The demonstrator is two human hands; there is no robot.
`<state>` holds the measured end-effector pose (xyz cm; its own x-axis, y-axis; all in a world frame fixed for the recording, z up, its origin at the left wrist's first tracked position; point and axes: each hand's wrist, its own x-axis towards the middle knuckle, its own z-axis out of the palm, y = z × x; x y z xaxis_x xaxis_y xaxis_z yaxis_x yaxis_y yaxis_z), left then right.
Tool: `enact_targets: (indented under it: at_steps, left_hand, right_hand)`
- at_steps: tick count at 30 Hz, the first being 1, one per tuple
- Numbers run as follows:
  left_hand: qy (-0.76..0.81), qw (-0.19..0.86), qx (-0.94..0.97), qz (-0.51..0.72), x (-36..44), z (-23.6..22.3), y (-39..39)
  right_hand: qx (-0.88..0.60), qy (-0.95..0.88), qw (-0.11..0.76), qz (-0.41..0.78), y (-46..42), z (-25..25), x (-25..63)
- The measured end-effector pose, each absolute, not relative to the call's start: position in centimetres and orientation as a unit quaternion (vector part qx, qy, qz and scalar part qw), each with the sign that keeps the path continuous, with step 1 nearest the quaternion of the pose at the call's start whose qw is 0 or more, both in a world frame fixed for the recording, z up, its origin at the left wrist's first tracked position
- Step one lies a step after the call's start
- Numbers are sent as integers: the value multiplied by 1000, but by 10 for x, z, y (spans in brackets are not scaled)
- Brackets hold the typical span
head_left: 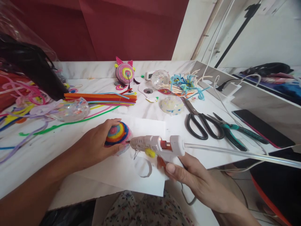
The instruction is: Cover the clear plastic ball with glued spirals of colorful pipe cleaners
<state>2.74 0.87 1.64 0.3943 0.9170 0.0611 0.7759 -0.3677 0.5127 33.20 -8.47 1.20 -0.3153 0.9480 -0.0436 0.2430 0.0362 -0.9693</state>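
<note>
— Found what, and where?
— Found: a striped ball [118, 131], above white paper [152, 185] on the table [67, 135], grasped in the left hand [101, 138] between thumb and fingers.
— And at right?
— Grasped by the handle in the right hand [191, 175]: a glue gun [147, 143], pointed nozzle-first at the ball's right edge. Cannot confirm contact.
— Expected to handle how?
— Judged light, fuzzy and not slippery, probably stiff beneath; coils perhaps liable to lift if rubbed. Best held by the sides, clear of the nozzle.
— Read any labels?
— Checked outward to scissors [194, 111], pliers [255, 135] and a dark phone [263, 127], all at right. Could read no brand or writing; possibly marked on a pliers grip, but too small to tell.
</note>
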Motion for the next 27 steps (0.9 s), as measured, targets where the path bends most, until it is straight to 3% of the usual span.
enact_targets:
  at_steps: [21, 27]
  left_hand:
    - [529, 198, 808, 170, 28, 19, 7]
    - [528, 207, 807, 162, 30, 22, 6]
  right_hand:
    - [-429, -599, 374, 563, -72, 0, 336]
    - [-450, -606, 387, 530, -69, -1, 340]
